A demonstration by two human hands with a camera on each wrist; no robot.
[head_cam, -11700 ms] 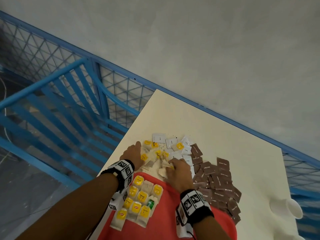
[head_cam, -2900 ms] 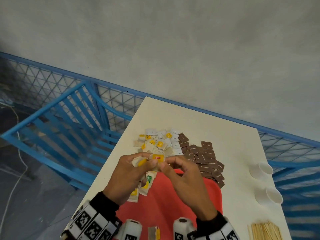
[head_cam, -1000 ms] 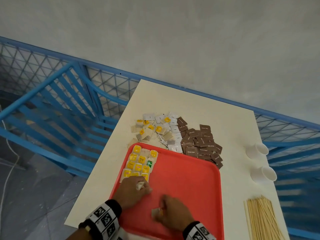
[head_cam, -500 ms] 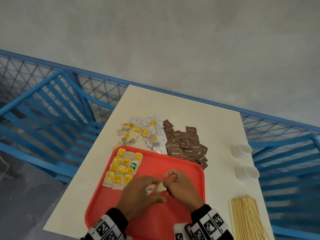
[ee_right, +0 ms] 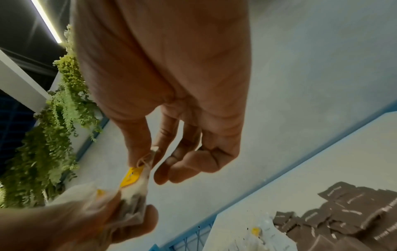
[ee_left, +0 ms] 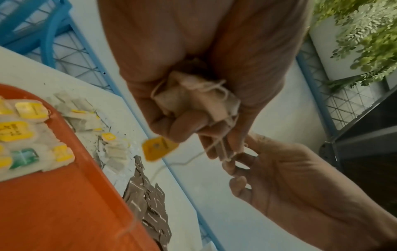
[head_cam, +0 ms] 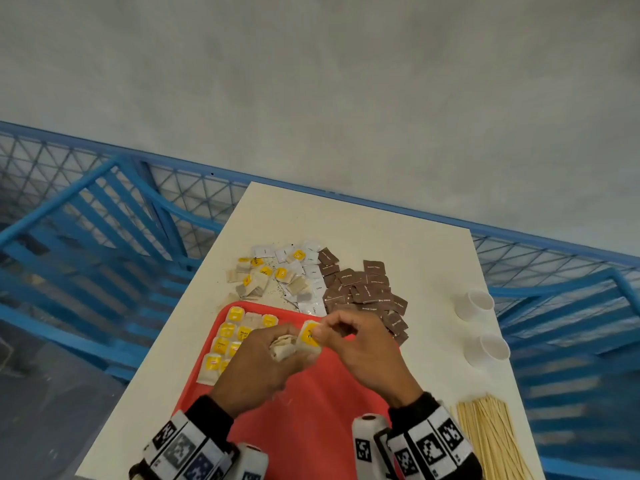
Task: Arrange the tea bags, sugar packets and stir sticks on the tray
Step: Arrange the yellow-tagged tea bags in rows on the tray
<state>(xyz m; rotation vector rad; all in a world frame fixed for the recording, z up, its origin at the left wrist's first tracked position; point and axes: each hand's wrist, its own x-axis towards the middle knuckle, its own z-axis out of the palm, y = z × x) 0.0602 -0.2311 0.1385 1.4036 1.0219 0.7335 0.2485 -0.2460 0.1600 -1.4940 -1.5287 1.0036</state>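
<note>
Over the red tray (head_cam: 311, 410) my left hand (head_cam: 289, 348) grips a crumpled bunch of tea bags (ee_left: 193, 98), their strings tangled. My right hand (head_cam: 318, 336) pinches the top of one tea bag (head_cam: 309, 337) with a yellow tag (ee_right: 132, 176) at the edge of that bunch. In the left wrist view its fingertips (ee_left: 231, 161) hold the strings, and a yellow tag (ee_left: 158, 148) dangles. Rows of tea bags (head_cam: 230, 341) lie on the tray's left side, partly hidden by my left hand.
Beyond the tray lie loose tea bags (head_cam: 263, 275), white sugar packets (head_cam: 311, 271) and brown sugar packets (head_cam: 367, 289). Two paper cups (head_cam: 474, 303) stand at the right, and a bundle of stir sticks (head_cam: 488, 438) lies near the front right. Blue railings (head_cam: 104, 237) border the table.
Both hands have moved up from the tray's near part toward its far edge. The right hand now holds a yellow-tagged tea bag at the edge of the left hand's bunch.
</note>
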